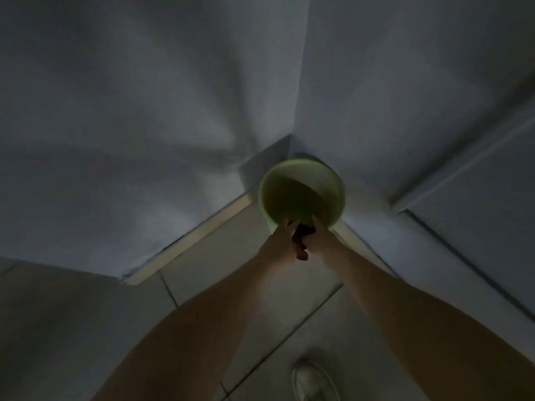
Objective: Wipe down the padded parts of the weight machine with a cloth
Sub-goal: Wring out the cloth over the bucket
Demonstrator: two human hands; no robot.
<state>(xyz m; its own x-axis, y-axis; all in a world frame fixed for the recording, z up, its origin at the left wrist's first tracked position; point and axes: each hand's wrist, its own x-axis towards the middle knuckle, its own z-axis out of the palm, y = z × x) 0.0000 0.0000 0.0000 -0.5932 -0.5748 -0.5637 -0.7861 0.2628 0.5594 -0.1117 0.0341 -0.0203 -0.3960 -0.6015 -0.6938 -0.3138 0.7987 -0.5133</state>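
Note:
A pale green bucket (333, 183) stands on the tiled floor in a dim room corner. Both my arms reach down to its near rim. My left hand (278, 244) and my right hand (321, 235) are close together over the rim and grip a dark bunched cloth (301, 235) between them. The light is poor and the picture blurred, so the fingers are hard to make out. No weight machine is in view.
Two pale walls (144, 111) meet behind the bucket, with a light skirting strip (191, 241) along the left one. A door frame (463, 175) runs at the right. A light shoe (312, 380) shows on the floor tiles at the bottom.

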